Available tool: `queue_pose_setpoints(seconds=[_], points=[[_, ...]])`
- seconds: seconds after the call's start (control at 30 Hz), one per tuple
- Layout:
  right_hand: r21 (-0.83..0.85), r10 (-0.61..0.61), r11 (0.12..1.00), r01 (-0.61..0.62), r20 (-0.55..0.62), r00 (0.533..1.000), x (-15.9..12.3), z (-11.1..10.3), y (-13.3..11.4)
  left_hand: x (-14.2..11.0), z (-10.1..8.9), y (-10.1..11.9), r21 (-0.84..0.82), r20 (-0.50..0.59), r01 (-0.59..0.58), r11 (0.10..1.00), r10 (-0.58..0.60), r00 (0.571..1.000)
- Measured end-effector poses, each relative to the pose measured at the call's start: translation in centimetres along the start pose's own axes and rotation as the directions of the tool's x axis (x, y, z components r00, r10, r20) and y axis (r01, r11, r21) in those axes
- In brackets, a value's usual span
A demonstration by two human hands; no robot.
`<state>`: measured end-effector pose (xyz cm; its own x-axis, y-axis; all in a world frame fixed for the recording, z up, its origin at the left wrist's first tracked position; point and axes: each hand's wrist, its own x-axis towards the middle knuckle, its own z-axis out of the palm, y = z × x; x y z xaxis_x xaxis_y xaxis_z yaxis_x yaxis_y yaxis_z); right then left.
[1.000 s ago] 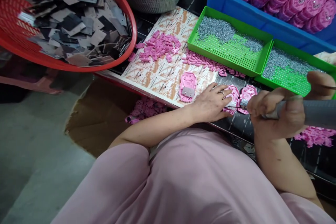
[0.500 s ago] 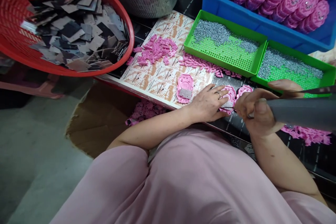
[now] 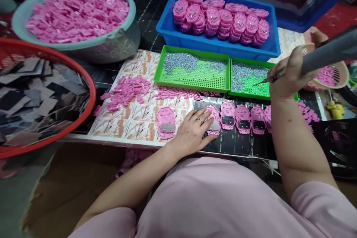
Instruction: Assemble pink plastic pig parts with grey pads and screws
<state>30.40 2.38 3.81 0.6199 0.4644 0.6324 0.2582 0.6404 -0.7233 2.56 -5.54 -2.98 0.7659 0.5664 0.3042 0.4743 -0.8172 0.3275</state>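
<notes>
My left hand (image 3: 191,131) lies with its fingers spread over a pink plastic casing (image 3: 213,129) fitted with a grey plate. My right hand (image 3: 288,72) is wrapped round a grey power screwdriver (image 3: 326,55). Its thin bit points down over the right green tray (image 3: 259,95), which is strewn with small silver screws (image 3: 242,70); whether the bit touches a screw I cannot tell. Right of the left hand, several casings with dark plates, such as this pink casing (image 3: 228,111), stand in a row. Another casing with a grey plate (image 3: 167,128) lies left of that hand.
A second green screw tray (image 3: 192,80) adjoins the first. Behind them, a blue bin (image 3: 164,29) holds stacked pink casings. To the left are a red basket (image 3: 90,93) of flat plates and a pale green basket (image 3: 131,31) of pink parts. Small pink pieces (image 3: 129,90) lie loose.
My right hand has carried the screwdriver from the casing beside my left hand up over the right screw tray. My left hand stays on its casing. The view has swung right and up.
</notes>
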Motion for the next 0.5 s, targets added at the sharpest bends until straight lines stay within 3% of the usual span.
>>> queue_pose_setpoints(seconds=[0.03,0.2,0.5], points=[[-0.011,-0.042,0.999,0.042,-0.002,0.999,-0.1,-0.1,0.5,0.0,0.0,0.0,-0.002,-0.002,0.002,1.0,-0.002,1.0],[-0.077,0.013,0.997,-0.007,0.084,0.996,-0.6,-0.3,1.0,0.0,0.0,-0.1,-0.019,0.006,0.016,1.0,-0.016,1.0],[-0.115,-0.036,0.992,0.041,0.047,0.998,-0.3,0.0,1.8,0.0,0.0,-0.1,-0.034,0.006,0.016,0.999,-0.016,1.0]])
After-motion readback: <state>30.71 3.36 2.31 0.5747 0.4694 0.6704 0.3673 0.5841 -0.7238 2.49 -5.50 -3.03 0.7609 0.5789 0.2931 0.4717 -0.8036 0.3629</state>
